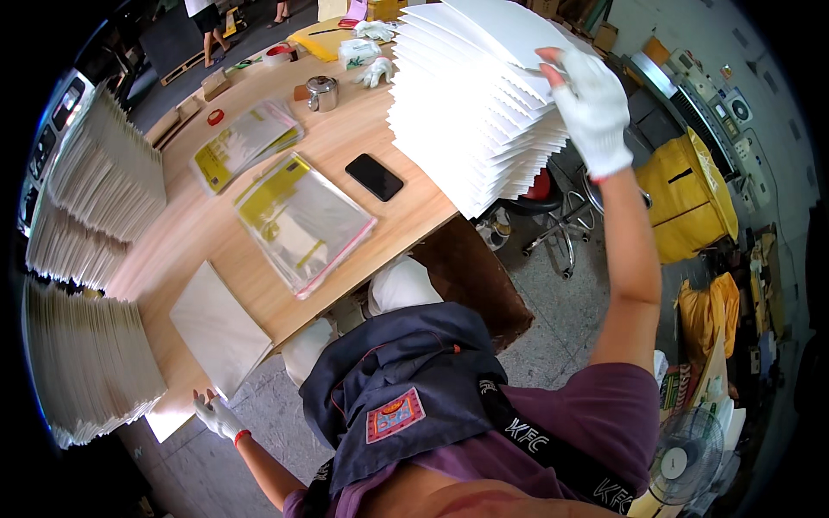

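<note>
At the top right, my right hand [592,112], in a white glove with bare fingertips, reaches over a tall fanned stack of white sheets [471,121]. Its thumb and finger close on the edge of the top white sheet [505,30]. My left hand [218,418], gloved the same way, hangs by the table's near left edge with its fingers apart and nothing in them. Just beyond it lies a flat pale sheet [220,328], one corner at the table edge. Clear plastic bags with yellow-green print [302,226] lie in a pile right of that sheet.
Tall stacks of pale sheets [86,358] line the table's left side. A black phone [374,177], a second bag pile [246,145], a metal pot [323,93] and spare gloves [375,72] lie farther back. A wheeled chair [561,220] and a fan [686,457] stand right.
</note>
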Demonstrator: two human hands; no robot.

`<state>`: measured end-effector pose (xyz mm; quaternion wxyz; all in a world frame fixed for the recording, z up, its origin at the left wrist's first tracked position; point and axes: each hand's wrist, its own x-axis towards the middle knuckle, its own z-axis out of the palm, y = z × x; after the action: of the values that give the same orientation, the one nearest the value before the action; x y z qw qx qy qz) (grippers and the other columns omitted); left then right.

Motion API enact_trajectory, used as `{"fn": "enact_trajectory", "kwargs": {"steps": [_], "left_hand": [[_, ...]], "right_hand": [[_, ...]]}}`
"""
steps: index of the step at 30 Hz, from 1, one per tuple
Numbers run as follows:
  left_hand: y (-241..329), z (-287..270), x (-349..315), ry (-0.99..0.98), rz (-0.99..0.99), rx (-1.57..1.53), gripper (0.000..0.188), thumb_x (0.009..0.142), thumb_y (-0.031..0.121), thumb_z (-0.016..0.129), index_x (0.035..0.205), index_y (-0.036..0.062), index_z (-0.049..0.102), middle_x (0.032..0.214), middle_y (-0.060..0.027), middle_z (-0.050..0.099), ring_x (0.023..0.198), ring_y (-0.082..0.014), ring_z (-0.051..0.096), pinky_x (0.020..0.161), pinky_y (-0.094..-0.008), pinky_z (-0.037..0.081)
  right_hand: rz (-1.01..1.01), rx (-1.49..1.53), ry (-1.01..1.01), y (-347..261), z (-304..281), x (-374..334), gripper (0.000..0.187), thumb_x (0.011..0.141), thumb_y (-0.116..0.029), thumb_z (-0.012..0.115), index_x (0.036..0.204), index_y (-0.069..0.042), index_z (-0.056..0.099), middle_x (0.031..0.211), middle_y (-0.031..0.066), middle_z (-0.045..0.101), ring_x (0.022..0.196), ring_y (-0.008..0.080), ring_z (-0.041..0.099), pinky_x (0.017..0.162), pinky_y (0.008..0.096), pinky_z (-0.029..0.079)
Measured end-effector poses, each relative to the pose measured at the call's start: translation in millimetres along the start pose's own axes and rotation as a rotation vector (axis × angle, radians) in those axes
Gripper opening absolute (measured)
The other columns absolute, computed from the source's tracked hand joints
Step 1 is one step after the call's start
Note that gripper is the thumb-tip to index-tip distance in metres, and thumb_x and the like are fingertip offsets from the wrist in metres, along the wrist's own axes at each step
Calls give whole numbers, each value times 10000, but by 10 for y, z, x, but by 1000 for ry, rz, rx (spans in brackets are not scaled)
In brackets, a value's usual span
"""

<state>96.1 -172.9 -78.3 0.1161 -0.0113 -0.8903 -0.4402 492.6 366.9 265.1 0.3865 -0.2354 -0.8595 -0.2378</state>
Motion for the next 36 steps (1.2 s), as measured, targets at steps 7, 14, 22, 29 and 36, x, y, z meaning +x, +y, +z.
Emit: {"fn": "enact_trajectory", "kwargs": {"steps": [7,14,22,29,36], "left_hand": [[383,481,-163,-205,464,-78,294,835,-15,556,1123,40,580,1149,-117,579,942,-199,562,735,-305,479],[680,844,-447,-396,545,-79,338,793,-28,589,1115,73,602,1090,-89,608,971,-228,589,803,-312,484],[1466,1525,-766,-631,893,106,291,783,162,628,1065,96,606,1119,-115,596,1034,-311,554,875,-394,459],[1904,2170,-877,-790,939,514,304,728,184,667,1010,120,572,1004,-109,564,943,-311,573,780,-414,493],[1899,2294,-726,-819,868,671,385,708,197,684,1059,127,543,1053,-121,553,951,-301,590,707,-421,526]], "right_hand": [[-84,-136,-281,444,210,102,250,840,-290,584,1006,-111,637,929,119,635,879,302,589,755,358,469],[-209,22,250,440,-119,-313,209,752,-69,648,960,-46,655,869,124,632,766,308,590,707,382,466],[1125,1275,67,845,-34,-1213,476,918,-562,414,933,-100,531,666,36,535,476,110,444,420,224,335],[1348,1368,77,992,-38,-665,200,883,-221,594,999,-69,537,758,3,554,526,67,479,413,188,356],[1096,1417,66,158,-265,-787,496,887,-153,554,1313,21,369,1221,136,529,1093,241,556,932,361,467]]}}
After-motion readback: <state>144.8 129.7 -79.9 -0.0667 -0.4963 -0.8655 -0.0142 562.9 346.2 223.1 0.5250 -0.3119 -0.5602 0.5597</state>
